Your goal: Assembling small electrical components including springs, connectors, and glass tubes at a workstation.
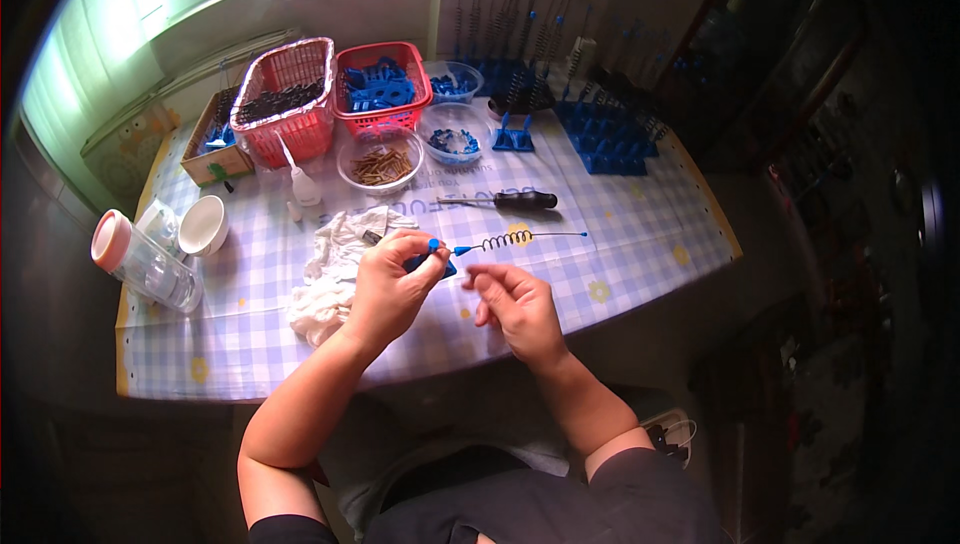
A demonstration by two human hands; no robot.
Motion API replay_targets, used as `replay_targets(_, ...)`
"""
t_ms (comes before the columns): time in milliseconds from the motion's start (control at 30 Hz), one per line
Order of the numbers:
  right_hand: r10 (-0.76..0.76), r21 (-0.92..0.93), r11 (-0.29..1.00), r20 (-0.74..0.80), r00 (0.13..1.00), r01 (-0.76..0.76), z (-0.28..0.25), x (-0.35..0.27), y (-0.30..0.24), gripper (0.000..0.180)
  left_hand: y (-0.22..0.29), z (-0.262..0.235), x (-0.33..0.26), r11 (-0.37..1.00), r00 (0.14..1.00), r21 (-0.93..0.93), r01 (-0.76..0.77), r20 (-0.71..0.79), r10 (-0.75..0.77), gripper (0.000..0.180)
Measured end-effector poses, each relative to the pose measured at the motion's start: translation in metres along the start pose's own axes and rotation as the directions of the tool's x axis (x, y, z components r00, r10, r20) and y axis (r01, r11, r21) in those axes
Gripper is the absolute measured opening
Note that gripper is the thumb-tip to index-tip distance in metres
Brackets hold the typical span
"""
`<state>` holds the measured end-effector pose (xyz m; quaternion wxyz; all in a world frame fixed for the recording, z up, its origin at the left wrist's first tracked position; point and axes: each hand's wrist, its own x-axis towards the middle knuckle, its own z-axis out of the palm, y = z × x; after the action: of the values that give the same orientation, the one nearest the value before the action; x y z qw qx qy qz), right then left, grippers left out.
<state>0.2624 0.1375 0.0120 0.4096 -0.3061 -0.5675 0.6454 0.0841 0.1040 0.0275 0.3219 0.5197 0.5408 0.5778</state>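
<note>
My left hand [390, 284] is closed round a blue plastic part [447, 269], mostly hidden by the fingers. From its fingertips a thin dark coil spring [507, 240] reaches out to the right, with a blue cone at its near end and a small blue tip at the far end. I cannot tell whether the spring is joined to the part. My right hand [520, 316] hovers just below the spring, fingers curled and thumb pressed to them; what they hold, if anything, is too small to make out. A crumpled white cloth [325, 309] lies beside my left hand.
A black-handled screwdriver [525, 201] lies beyond the spring. Behind are a bowl of brass-coloured pieces [378, 184], a red basket of blue parts [425, 109] and a pink basket of black pieces [310, 129]. Blue racks of upright springs [605, 144] stand back right; a clear jar [165, 279] is left.
</note>
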Motion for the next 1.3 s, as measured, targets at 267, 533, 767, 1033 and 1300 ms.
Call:
replay_targets(267,0.172,0.535,0.829,0.038,0.984,-0.166,0.016,0.025,0.011,0.022,-0.002,-0.002,-0.003,0.999,0.998,-0.003,-0.051,-0.036,0.051,0.014)
replay_targets(533,0.151,0.549,0.827,-0.014,0.988,-0.119,0.021,0.027,0.005,0.013,-0.001,-0.005,-0.004,0.999,0.999,-0.010,-0.030,-0.011,0.030,0.012)
replay_targets(767,0.107,0.580,0.809,0.014,0.994,-0.095,0.020,0.026,0.002,0.015,-0.002,-0.004,-0.003,0.999,0.999,-0.008,-0.049,-0.005,0.049,0.012)
replay_targets(1033,0.051,0.478,0.878,-0.033,0.998,-0.029,0.009,0.031,0.000,0.014,-0.001,-0.005,-0.002,0.999,0.998,-0.041,-0.033,0.055,0.035,0.014)
replay_targets(1300,-0.105,-0.098,0.988,0.126,0.986,0.118,-0.008,0.048,-0.063,0.011,-0.004,-0.003,-0.003,0.950,0.999,-0.309,0.049,0.018,-0.046,0.014)
